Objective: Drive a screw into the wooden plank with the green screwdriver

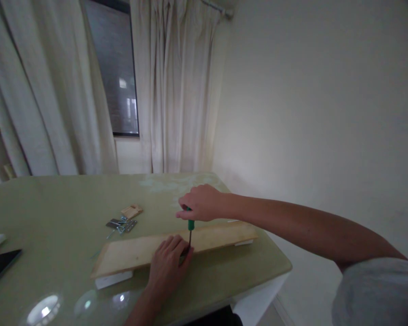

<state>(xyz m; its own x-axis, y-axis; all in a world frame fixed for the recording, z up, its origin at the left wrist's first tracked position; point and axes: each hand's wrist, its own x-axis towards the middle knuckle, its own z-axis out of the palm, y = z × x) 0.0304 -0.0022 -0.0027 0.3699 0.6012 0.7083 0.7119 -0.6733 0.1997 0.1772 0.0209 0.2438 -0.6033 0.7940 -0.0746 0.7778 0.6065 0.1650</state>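
A long pale wooden board [132, 253] lies across the table, raised on white blocks, one white block [114, 279] showing under its left end. My right hand [202, 203] is closed around the green handle of a screwdriver [191, 225], which stands nearly upright with its shaft pointing down at the board's front edge. The tip is hidden behind my left hand [170, 260]. That hand rests on the board with curled fingers. Its thumb and forefinger close about a small dark piece [182, 258] beside the screwdriver tip; what kind of piece I cannot tell.
Behind the board lie a heap of metal hinges and screws [123, 225] and a small wooden piece [132, 211]. A dark flat device [2, 265] sits at the left edge of the green-topped table [68, 203]. Curtains, a window and a wall stand beyond.
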